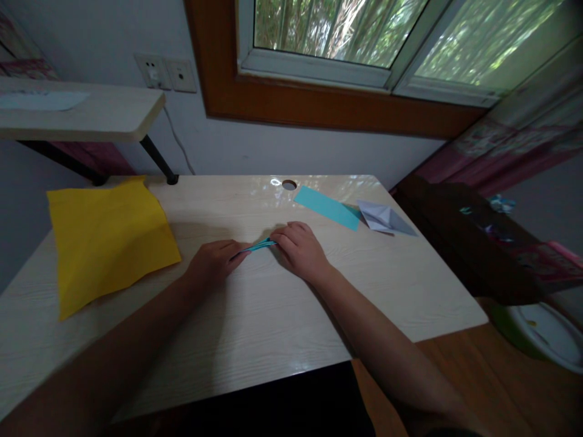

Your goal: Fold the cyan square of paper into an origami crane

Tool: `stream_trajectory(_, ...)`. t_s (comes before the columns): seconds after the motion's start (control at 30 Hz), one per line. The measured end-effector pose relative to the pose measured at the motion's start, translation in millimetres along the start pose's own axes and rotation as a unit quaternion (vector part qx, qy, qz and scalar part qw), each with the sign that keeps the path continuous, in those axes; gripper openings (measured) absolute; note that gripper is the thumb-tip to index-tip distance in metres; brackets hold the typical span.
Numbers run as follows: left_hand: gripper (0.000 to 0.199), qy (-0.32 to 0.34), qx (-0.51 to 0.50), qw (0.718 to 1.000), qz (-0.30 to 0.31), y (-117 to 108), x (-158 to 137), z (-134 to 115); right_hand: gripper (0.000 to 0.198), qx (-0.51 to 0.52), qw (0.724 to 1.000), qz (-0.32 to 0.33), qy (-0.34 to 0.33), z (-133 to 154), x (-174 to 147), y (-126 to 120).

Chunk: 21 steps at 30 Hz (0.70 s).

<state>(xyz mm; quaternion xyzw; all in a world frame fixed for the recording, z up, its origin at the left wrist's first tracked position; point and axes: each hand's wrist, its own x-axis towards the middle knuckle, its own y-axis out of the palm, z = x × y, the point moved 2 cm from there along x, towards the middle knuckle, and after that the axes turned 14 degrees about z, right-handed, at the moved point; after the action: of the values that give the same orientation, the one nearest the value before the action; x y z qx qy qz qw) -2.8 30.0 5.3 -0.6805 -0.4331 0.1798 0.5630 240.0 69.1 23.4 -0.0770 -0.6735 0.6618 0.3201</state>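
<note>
A narrow piece of folded blue paper (261, 245) stretches between my two hands, just over the middle of the desk. My left hand (217, 260) pinches its left end between thumb and fingers. At the other end, my right hand (300, 249) has its fingers closed over the paper, hiding that tip. Several layers show along the paper's edge. Beyond my right hand lies a flat light-blue paper strip (327, 207), and beside it a folded white paper piece (382, 217) with pointed corners.
A large yellow sheet (112, 243) with uneven edges lies on the desk (273, 321) at the left. Behind it stands a raised shelf (113, 115) on black legs. A round cable hole (289, 185) is near the back edge. A green-and-white bin (546, 334) stands on the floor at right.
</note>
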Motion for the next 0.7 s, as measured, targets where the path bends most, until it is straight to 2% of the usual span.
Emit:
stream_trajectory(0.17, 0.026, -0.102, -0.124, 0.987, 0.013, -6.4, 1.5, 9.2, 0.034, -0.017, 0.996, -0.085, 0.022, 0.1, -3.6, -5.9)
stream_trajectory(0.23, 0.030, -0.153, -0.217, 0.964, 0.016, -10.5, 1.6, 12.2, 0.042, -0.028, 0.992, -0.124, 0.020, 1.6, -4.3, -9.1)
stream_trajectory(0.33, 0.035, -0.216, -0.358, 0.908, 0.003, -13.2, 1.7, 12.9, 0.045, -0.047, 0.986, -0.158, 0.006, 4.9, -3.7, -11.0)
stream_trajectory(0.43, 0.048, -0.233, -0.479, 0.846, -0.018, -11.4, 3.0, 9.0, 0.042, -0.052, 0.988, -0.147, -0.014, 8.2, -2.1, -8.8)
stream_trajectory(0.53, 0.070, -0.215, -0.552, 0.805, -0.009, -8.2, 5.1, 3.4, 0.037, -0.054, 0.993, -0.102, -0.036, 11.1, -0.9, -5.0)
stream_trajectory(0.63, 0.083, -0.200, -0.579, 0.790, 0.022, -5.3, 5.8, -0.5, 0.030, -0.055, 0.995, -0.060, -0.065, 13.1, -0.5, -2.1)
stream_trajectory(0.7, 0.083, -0.194, -0.572, 0.796, 0.042, -3.1, 5.3, -2.2, 0.026, -0.049, 0.994, -0.043, -0.085, 13.2, -0.4, -0.9)
